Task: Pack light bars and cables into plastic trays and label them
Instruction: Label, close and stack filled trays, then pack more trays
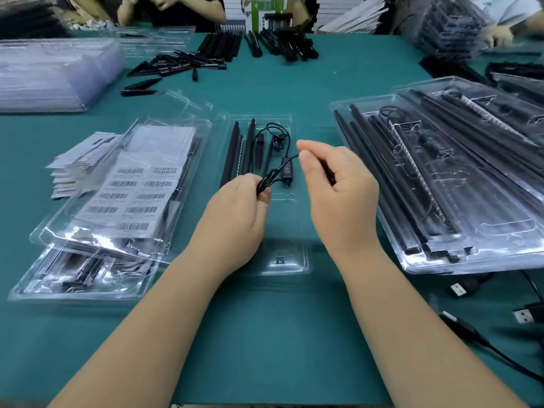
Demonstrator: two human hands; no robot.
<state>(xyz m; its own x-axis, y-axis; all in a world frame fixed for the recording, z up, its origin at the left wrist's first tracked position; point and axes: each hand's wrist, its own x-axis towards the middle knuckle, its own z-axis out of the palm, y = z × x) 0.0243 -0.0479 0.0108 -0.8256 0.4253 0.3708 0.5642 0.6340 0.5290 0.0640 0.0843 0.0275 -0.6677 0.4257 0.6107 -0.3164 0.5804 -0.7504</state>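
Head view, only one available. Clear tray (290,119) sits mid-bench on the green bench (338,78), long axis running away from the person. Light bars (232,151) are already seated in the tray's left slots, with a black spike (259,148) lying beside them.

Cable (278,134) is half in: one loop lies in the far right pocket, and the inline controller (287,169) hangs over the right side of the tray. Left hand (235,213) pinches a folded bunch of the cable at the tray's near-middle. Right hand (338,184) pinches the cable just past the controller, thumb and forefinger closed on it and the other fingers curled. Both hands are gripping, neither is spread. My read: the hands are apart to keep the run taut while coiling it small enough for the cable pocket.

The staging makes sense. Barcode label sheet (129,195) lies on top of the filled trays stacked at left (88,272), within left-hand reach for the labelling step. Right stack (441,178) is trays loaded with bars, fanned out. Loose USB plugs (459,290) lie near-right on the bench. Loose black parts (176,64) are piled at the far end, and other people's hands work back there.

Step judged: cable tuck, label not yet applied to this tray.
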